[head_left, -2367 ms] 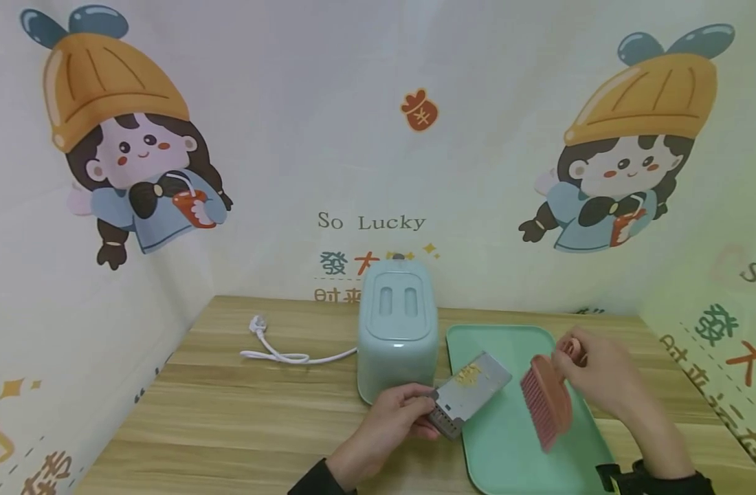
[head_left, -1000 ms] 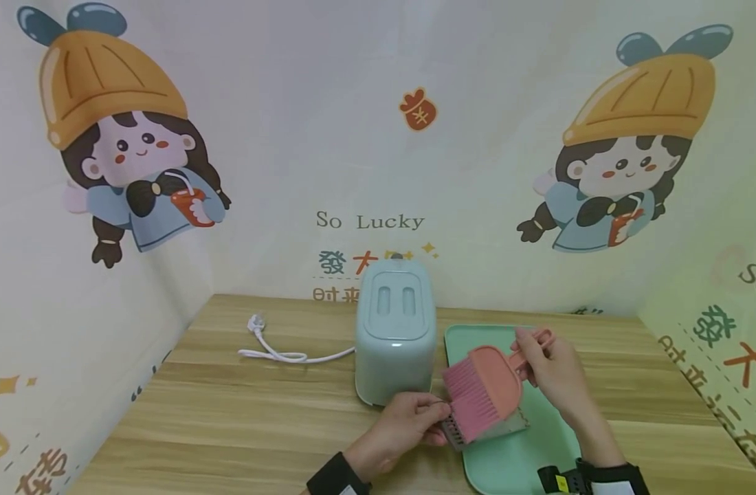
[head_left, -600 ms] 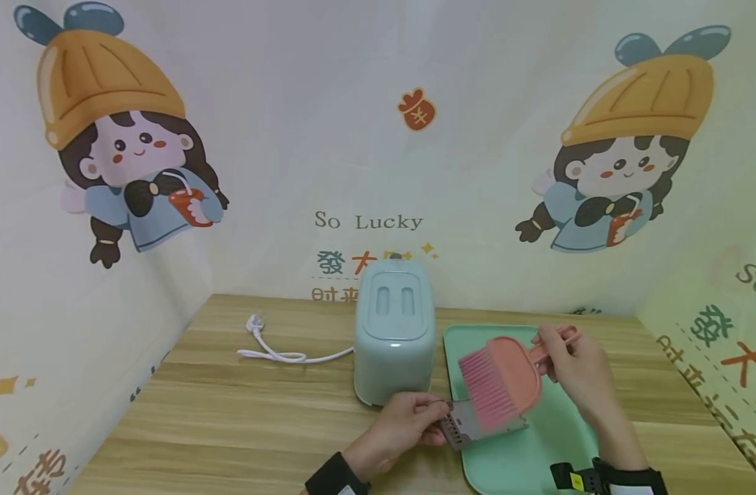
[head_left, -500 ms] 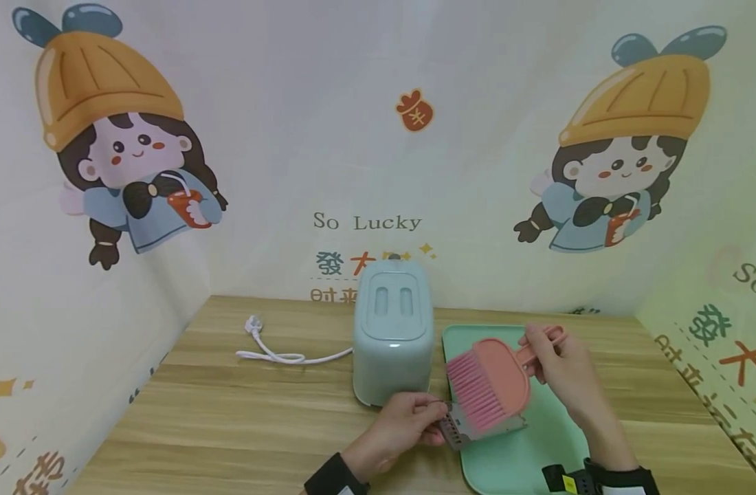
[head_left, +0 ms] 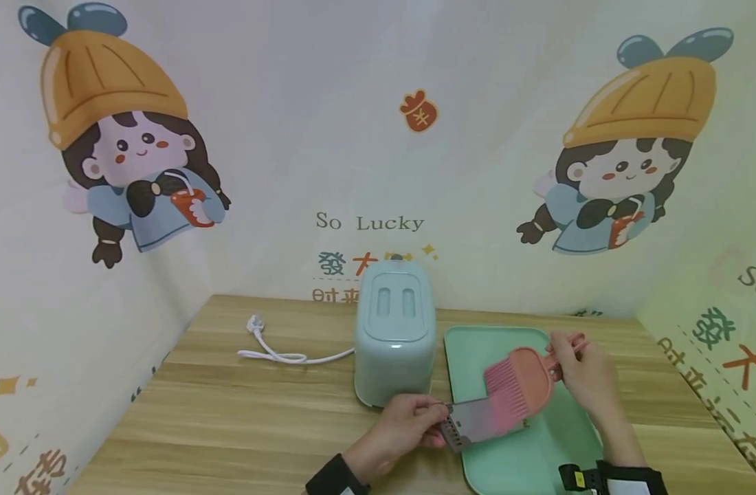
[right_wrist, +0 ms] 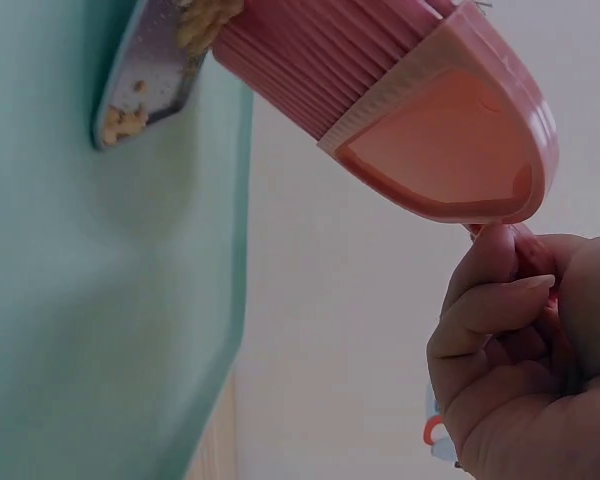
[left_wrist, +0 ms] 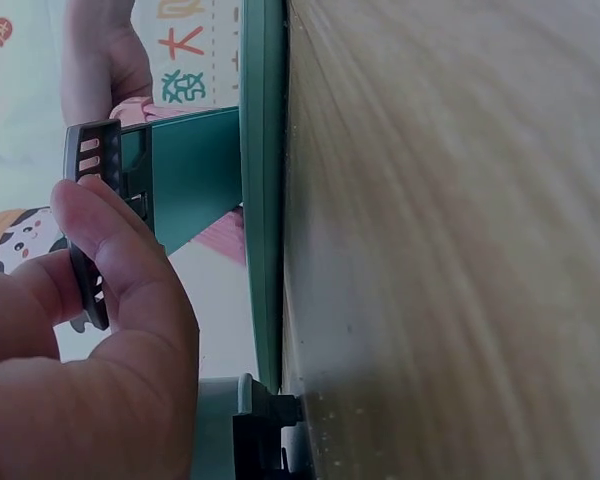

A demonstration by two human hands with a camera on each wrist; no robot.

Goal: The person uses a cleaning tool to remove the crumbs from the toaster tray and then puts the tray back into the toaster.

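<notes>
My left hand point(head_left: 409, 426) pinches the dark slotted end of a flat metal crumb tray point(head_left: 467, 416), which it holds tilted over a mint-green tray point(head_left: 557, 457). In my right hand point(head_left: 591, 375) is the handle of a pink cleaning brush point(head_left: 532, 378). The brush's bristles rest on the crumb tray toward its far right end and hide part of it. Yellowish crumbs point(right_wrist: 125, 122) lie at that end in the right wrist view, with a larger clump point(right_wrist: 205, 22) by the bristles.
A pale blue-green toaster point(head_left: 395, 350) stands just left of the green tray, close to my left hand. Its white cord and plug point(head_left: 257, 326) lie on the wooden table point(head_left: 229, 426) to the left. A printed backdrop rises behind the table.
First the brush was held right of the crumb tray, with crumbs midway along it. The brush moved left onto it, swept back and forth, and now sits farther right. My left hand barely moved lately.
</notes>
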